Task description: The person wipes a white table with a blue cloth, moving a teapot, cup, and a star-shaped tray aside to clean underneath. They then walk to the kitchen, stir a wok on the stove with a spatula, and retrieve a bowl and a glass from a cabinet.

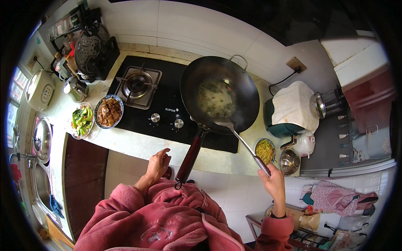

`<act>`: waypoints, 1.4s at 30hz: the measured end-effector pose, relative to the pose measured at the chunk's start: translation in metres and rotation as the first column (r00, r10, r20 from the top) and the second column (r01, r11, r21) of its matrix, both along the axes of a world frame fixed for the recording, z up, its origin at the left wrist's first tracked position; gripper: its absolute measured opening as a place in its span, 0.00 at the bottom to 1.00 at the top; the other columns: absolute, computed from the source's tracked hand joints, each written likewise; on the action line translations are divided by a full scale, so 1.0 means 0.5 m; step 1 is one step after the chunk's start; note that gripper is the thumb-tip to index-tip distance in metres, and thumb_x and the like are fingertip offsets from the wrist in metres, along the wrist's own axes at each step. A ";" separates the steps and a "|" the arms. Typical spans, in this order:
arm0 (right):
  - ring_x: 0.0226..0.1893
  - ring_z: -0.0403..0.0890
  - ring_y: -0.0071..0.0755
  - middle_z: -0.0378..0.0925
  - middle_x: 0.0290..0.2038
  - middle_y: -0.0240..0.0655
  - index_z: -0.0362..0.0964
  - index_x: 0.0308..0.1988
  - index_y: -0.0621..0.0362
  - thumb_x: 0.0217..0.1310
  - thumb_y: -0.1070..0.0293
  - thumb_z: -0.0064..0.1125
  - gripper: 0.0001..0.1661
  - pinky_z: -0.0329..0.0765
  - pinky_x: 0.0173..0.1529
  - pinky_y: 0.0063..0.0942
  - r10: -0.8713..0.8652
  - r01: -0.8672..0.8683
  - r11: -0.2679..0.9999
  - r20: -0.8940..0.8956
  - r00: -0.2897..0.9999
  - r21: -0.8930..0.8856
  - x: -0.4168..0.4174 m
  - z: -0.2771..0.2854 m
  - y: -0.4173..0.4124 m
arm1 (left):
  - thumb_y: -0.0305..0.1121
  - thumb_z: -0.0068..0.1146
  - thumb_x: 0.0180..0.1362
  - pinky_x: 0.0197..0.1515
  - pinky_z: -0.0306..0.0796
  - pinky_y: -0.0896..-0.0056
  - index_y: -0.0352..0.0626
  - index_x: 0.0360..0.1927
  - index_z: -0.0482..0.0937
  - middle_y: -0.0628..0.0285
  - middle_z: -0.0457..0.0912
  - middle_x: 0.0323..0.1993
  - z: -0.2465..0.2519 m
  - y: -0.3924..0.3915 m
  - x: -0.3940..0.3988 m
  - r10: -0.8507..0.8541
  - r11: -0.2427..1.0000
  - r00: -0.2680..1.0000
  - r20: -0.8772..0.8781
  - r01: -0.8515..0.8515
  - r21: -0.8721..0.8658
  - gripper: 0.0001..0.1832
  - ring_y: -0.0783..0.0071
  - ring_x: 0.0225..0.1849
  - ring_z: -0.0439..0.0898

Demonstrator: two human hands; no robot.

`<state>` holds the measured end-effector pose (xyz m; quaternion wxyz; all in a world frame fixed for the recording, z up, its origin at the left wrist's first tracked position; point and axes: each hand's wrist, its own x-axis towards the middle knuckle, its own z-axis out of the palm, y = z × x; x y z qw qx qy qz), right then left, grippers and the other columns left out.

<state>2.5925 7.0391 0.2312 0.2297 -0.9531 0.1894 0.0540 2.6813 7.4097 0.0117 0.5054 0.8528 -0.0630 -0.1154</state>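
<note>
My right hand [274,183] grips the dark handle of a metal spatula [246,143], whose blade rests inside the near rim of a black wok [245,103]. Bubbling pale liquid [216,98] with green bits lies in the wok, on the right side of the gas hob [169,128]. The wok's dark red handle [190,157] points towards me, and no hand holds it. Left of that handle, near the counter's edge, my left hand [158,163] is held with fingers loosely curled and nothing visible in it.
A bowl of cooked meat [109,112] and a plate of green vegetables [82,120] stand left of the hob. A bowl of shredded food [265,151], a metal bowl [289,161] and a white teapot [305,144] are at right. A sink [42,180] lies far left.
</note>
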 end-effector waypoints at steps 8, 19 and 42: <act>0.29 0.79 0.59 0.77 0.25 0.52 0.71 0.31 0.63 0.57 0.59 0.62 0.17 0.72 0.34 0.45 0.035 -0.033 0.999 0.049 0.998 -0.036 0.074 -0.086 0.011 | 0.29 0.56 0.58 0.40 0.75 0.58 0.36 0.51 0.76 0.46 0.82 0.33 0.006 -0.003 0.000 -0.010 1.000 1.000 0.002 0.010 -0.005 0.17 0.49 0.34 0.81; 0.25 0.77 0.57 0.75 0.22 0.51 0.71 0.28 0.62 0.57 0.55 0.61 0.19 0.68 0.31 0.47 0.024 -0.010 0.996 0.160 0.987 -0.086 0.191 -0.045 0.033 | 0.30 0.57 0.57 0.40 0.75 0.58 0.37 0.50 0.77 0.46 0.82 0.32 -0.014 0.029 -0.019 0.033 0.999 0.998 -0.052 -0.033 -0.011 0.17 0.49 0.34 0.82; 0.32 0.80 0.61 0.78 0.27 0.56 0.75 0.33 0.65 0.58 0.62 0.59 0.14 0.74 0.36 0.47 0.070 -0.052 0.950 0.048 0.996 -0.308 0.222 -0.113 0.013 | 0.30 0.57 0.58 0.41 0.75 0.58 0.38 0.51 0.77 0.47 0.82 0.34 0.006 0.026 -0.022 0.012 0.999 0.997 -0.072 -0.014 -0.031 0.17 0.50 0.34 0.82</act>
